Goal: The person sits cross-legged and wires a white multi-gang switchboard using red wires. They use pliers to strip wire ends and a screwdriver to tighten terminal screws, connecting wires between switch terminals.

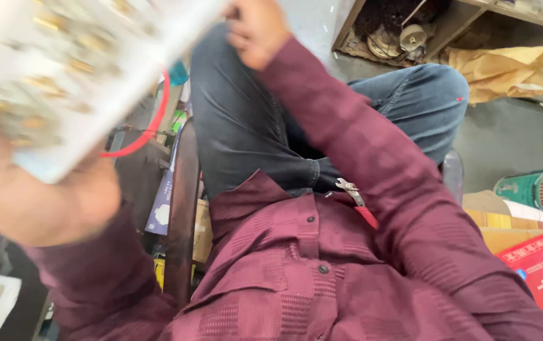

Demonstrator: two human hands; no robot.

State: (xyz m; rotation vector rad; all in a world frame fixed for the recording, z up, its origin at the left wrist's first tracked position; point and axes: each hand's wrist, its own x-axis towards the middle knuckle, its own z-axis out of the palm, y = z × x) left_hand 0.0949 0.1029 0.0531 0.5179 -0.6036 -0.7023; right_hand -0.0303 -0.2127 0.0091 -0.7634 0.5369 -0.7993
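My left hand (pixel 28 196) holds up a white board (pixel 76 69) with brass terminals and sockets on it, close to the camera and blurred. A red wire (pixel 151 129) loops from the board's lower edge. My right hand (pixel 256 31) grips the board's upper right corner, fingers curled around it. Red-handled pliers (pixel 357 202) lie in my lap against the maroon shirt, under my right forearm.
I sit on a chair with a brown wooden arm (pixel 180 215). A wooden shelf (pixel 410 35) with dusty parts stands at top right beside a crumpled yellow bag (pixel 505 72). Cardboard boxes (pixel 537 259) and a green tin (pixel 540 189) sit at right.
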